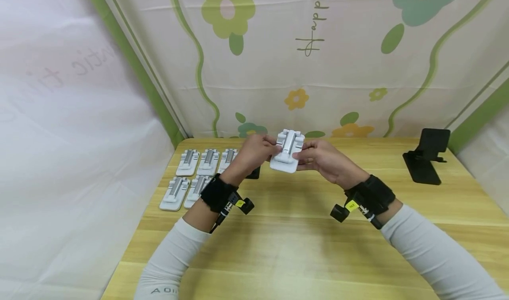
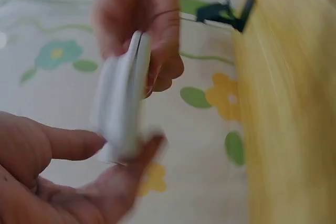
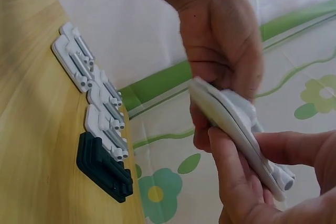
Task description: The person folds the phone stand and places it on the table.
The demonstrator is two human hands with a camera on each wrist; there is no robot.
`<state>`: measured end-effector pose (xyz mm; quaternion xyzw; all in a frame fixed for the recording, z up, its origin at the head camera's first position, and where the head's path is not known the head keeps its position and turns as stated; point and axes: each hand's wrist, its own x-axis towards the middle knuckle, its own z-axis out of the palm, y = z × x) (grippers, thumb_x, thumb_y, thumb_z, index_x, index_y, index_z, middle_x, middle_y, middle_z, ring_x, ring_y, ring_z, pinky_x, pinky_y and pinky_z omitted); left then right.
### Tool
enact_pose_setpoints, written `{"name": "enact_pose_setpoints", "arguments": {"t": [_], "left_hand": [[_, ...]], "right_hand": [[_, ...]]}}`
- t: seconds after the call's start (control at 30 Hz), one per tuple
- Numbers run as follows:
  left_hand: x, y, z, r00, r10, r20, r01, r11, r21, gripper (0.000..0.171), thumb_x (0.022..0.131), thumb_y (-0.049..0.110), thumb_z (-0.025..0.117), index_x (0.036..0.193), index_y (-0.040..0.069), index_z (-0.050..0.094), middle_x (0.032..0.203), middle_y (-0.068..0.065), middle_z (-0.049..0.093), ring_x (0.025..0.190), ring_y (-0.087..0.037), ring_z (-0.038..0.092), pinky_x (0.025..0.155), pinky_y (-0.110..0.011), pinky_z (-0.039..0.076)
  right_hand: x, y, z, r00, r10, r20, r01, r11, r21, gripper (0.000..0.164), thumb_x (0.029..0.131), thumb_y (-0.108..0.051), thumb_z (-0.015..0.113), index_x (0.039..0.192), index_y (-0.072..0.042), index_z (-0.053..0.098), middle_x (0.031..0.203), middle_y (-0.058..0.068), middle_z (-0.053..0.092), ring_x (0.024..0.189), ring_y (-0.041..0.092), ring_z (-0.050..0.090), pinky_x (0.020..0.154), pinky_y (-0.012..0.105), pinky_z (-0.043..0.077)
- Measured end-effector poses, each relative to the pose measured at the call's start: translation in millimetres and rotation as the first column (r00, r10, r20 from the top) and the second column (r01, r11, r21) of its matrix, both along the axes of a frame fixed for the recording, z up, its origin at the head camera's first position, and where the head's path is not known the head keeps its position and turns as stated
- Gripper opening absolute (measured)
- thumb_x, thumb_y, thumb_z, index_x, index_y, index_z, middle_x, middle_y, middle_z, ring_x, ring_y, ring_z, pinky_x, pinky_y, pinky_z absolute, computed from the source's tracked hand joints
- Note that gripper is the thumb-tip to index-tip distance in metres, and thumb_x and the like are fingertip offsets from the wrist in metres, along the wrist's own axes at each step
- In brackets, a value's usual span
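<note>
Both hands hold a folded white phone stand (image 1: pixel 287 152) up over the far part of the table. The left hand (image 1: pixel 254 154) pinches its left edge between thumb and fingers. On the opposite edge, the right hand (image 1: pixel 332 165) has its thumb on the hinged face and its fingers behind. Seen nearly edge-on in the right wrist view, the white stand (image 3: pixel 236 124) shows its flat layers pressed together. A folded black phone stand (image 3: pixel 102 166) lies on the table, mostly hidden behind the left hand in the head view.
Several folded white phone stands (image 1: pixel 188 163) lie in two rows at the table's left, partly covered by the left forearm. An unfolded black phone stand (image 1: pixel 423 167) stands at the far right. Flowered cloth (image 1: pixel 262 70) hangs behind the wooden table (image 1: pixel 278 238).
</note>
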<state>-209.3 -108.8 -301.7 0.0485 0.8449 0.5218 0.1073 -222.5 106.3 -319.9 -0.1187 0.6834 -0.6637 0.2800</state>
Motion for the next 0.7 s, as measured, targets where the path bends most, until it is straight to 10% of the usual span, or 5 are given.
{"name": "enact_pose_setpoints", "arguments": {"t": [0.27, 0.5, 0.7], "left_hand": [[13.5, 21.8, 3.0, 0.968, -0.150, -0.201, 0.097, 0.963, -0.251, 0.033, 0.084, 0.027, 0.086, 0.103, 0.004, 0.072, 0.082, -0.007, 0.069, 0.058, -0.012, 0.050, 0.049, -0.021, 0.037], [15.0, 19.8, -5.2, 0.974, -0.070, -0.216, 0.003, 0.956, -0.293, 0.035, 0.078, 0.025, 0.089, 0.095, 0.004, 0.068, 0.078, -0.007, 0.065, 0.056, -0.013, 0.051, 0.046, -0.022, 0.037], [18.3, -10.9, -28.9, 0.989, 0.095, -0.111, -0.130, 0.919, -0.371, 0.042, 0.071, 0.025, 0.092, 0.096, 0.004, 0.065, 0.086, -0.007, 0.066, 0.066, -0.018, 0.059, 0.048, -0.026, 0.048]], "right_hand": [[1.4, -1.9, -2.6, 0.999, -0.030, 0.026, 0.031, 0.999, -0.025, 0.047, 0.104, -0.003, 0.054, 0.146, 0.012, 0.040, 0.139, 0.019, 0.048, 0.097, 0.013, 0.063, 0.086, 0.023, 0.060], [-1.0, -1.6, -8.1, 0.999, 0.015, -0.031, -0.015, 1.000, 0.009, 0.041, 0.103, -0.006, 0.057, 0.137, 0.014, 0.045, 0.127, 0.019, 0.054, 0.098, 0.017, 0.067, 0.089, 0.029, 0.061], [-17.2, 33.2, -16.6, 0.981, -0.003, -0.194, 0.051, 0.969, 0.241, 0.045, 0.110, -0.028, 0.049, 0.138, 0.007, 0.045, 0.135, 0.022, 0.052, 0.117, 0.027, 0.061, 0.102, 0.037, 0.054]]}}
